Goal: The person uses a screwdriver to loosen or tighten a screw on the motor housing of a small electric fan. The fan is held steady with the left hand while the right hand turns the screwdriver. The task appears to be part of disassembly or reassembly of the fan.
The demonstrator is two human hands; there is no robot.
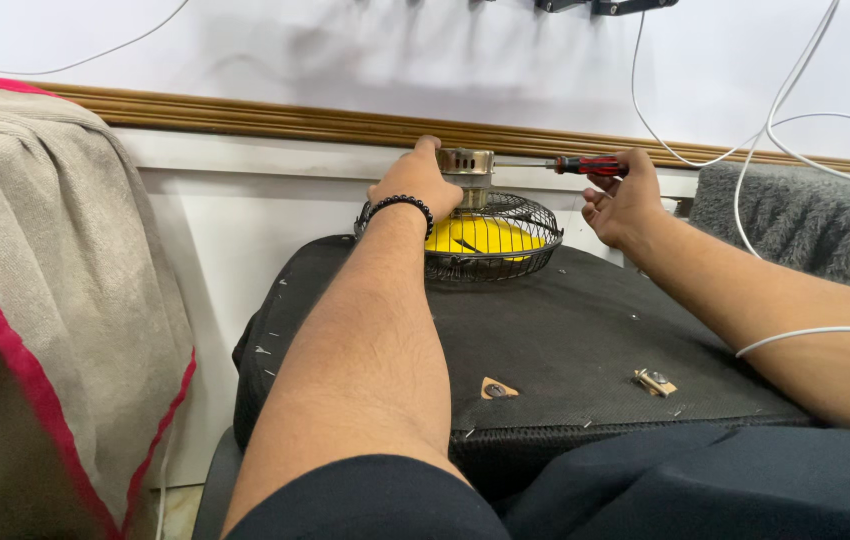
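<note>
Black cushion (585, 330) carries the fan (485, 240), cage down, motor (466, 163) up. My left hand (415, 185) is closed round the motor to steady it; right hand (625, 200) grips the screwdriver (585, 165) level, tip at the motor's side (loose brackets (654, 381) near me).

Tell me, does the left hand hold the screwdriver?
No, the right hand grips the red-handled screwdriver, while the left hand rests on the fan.

Even, bright indoor light from above, no glare. Soft blurry shadows on the wall (345, 50) up top. Centre sharp; fan (490, 235) crisp. Cloth (35, 250) at left edge slightly soft, mild wide-angle stretch at edges.
</note>
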